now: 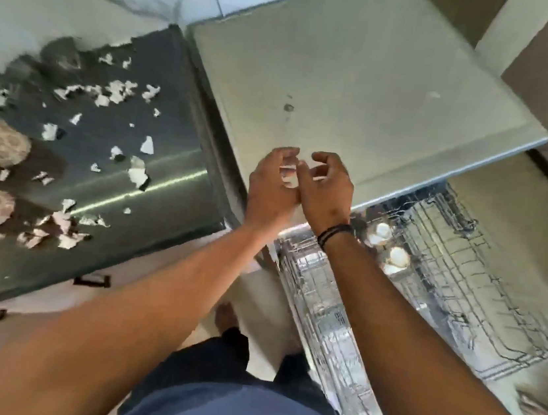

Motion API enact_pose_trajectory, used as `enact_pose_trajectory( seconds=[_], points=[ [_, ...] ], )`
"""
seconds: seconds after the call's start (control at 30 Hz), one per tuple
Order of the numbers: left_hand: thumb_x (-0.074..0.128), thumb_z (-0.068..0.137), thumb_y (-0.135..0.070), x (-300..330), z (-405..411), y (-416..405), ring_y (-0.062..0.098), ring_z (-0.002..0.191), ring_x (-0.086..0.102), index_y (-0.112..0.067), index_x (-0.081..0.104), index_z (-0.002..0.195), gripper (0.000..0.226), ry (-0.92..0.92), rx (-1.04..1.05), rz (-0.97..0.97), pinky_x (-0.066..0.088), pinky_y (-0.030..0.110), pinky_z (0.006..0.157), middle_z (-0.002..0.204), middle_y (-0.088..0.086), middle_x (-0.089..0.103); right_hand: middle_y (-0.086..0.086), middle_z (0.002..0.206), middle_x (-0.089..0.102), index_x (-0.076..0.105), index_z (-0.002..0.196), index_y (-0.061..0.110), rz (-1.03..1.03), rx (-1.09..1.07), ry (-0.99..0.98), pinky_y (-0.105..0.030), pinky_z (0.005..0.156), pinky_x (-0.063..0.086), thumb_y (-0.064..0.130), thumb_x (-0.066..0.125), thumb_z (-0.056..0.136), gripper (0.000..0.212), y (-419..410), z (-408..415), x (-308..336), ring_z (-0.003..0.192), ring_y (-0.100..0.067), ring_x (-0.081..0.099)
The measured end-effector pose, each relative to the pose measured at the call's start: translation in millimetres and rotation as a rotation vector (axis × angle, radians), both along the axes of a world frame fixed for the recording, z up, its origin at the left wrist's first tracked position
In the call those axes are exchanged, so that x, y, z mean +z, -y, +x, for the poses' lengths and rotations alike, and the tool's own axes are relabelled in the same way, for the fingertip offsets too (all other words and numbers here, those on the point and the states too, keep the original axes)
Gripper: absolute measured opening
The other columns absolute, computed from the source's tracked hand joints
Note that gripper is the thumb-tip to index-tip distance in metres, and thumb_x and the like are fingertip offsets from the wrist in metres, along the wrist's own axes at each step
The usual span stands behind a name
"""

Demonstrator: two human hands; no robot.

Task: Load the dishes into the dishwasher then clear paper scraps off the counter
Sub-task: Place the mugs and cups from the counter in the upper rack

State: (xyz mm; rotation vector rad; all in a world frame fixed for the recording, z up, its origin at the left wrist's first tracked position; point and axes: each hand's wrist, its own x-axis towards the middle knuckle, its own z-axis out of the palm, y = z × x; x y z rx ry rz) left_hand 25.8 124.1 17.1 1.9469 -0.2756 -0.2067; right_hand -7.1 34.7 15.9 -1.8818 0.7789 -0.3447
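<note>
Two hands meet over the pale counter (pixel 366 91), wrists nearly touching, just above the near edge. The left hand (pixel 273 186) and the right hand (pixel 328 190) both have their fingers loosely curled toward each other, and something small and pale shows between them; it may be a paper scrap, but motion blur makes it impossible to say whether either hand pinches it.

Below and to the right the dishwasher rack (pixel 448 263) stands pulled out from under that counter, with a couple of white dishes (pixel 388 245) sitting in it near the right wrist. Loading looks done or close to it (no dish is visible outside the rack). The scraps (pixel 114 94) lie scattered on the dark steel surface (pixel 176 92) well to the left of the hands, with a denser clump (pixel 59 232) near its front edge.

The main risk, as I judge it, is the open rack: it juts into the standing space, so a step left toward the scraps could catch a leg on it and rattle the dishes. Light scraps are the second risk. A quick sweep of the hand could push some off the front edge onto the floor, or into the seam between the steel and the pale counter, where they would be hard to pick out.
</note>
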Motion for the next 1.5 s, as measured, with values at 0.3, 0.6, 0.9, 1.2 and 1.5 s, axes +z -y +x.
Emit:
enact_pose_trajectory(
  seconds=[0.3,0.6,0.9,1.2,1.5],
  points=[
    [0.085,0.078,-0.025,34.8,84.8,-190.6,0.009,0.1,0.061,-0.018,0.066,0.119,0.045,0.168,0.432,0.037,0.052,0.025,0.089,0.113,-0.004,0.063,-0.002,0.1,0.065,0.06,0.122,0.017,-0.078,0.453,0.039,-0.026,0.083,0.047,0.038,0.069,0.089,0.04,-158.8,111.2,46.7,0.092,-0.017,0.063],
    [0.086,0.072,-0.031,51.2,119.6,-367.2,0.023,0.106,0.059,-0.019,0.067,0.113,0.048,0.384,0.838,0.228,0.047,0.038,0.095,0.111,0.0,0.066,-0.005,0.113,0.062,0.057,0.129,0.021,-0.166,0.839,0.016,-0.031,0.091,0.047,0.047,0.066,0.09,0.048,-327.0,193.9,63.2,0.105,-0.018,0.06],
    [0.09,0.063,-0.048,31.3,120.4,-455.6,0.021,0.128,0.046,-0.018,0.049,0.141,0.093,0.234,1.109,0.304,0.035,0.031,0.106,0.136,0.005,0.054,-0.005,0.123,0.064,0.054,0.133,0.018,-0.132,1.039,-0.033,-0.038,0.098,0.049,0.045,0.065,0.092,0.051,-422.1,211.1,53.1,0.112,-0.02,0.06],
    [0.093,0.064,-0.03,8.3,120.8,-467.8,0.009,0.116,0.051,-0.015,0.049,0.14,0.089,0.061,1.034,0.077,0.042,0.024,0.095,0.123,-0.009,0.051,-0.005,0.133,0.061,0.052,0.14,0.014,-0.15,1.16,-0.161,-0.035,0.103,0.045,0.044,0.062,0.093,0.056,-447.3,216.5,36.0,0.123,-0.023,0.056],
    [0.093,0.062,-0.019,10.6,125.4,-469.0,0.01,0.101,0.06,-0.018,0.065,0.124,0.068,-0.005,1.061,0.048,0.048,0.026,0.085,0.105,-0.01,0.063,-0.002,0.112,0.07,0.066,0.116,0.013,-0.186,1.177,-0.148,-0.032,0.088,0.049,0.044,0.063,0.092,0.039,-446.3,217.7,31.0,0.104,-0.02,0.063]
  ],
)
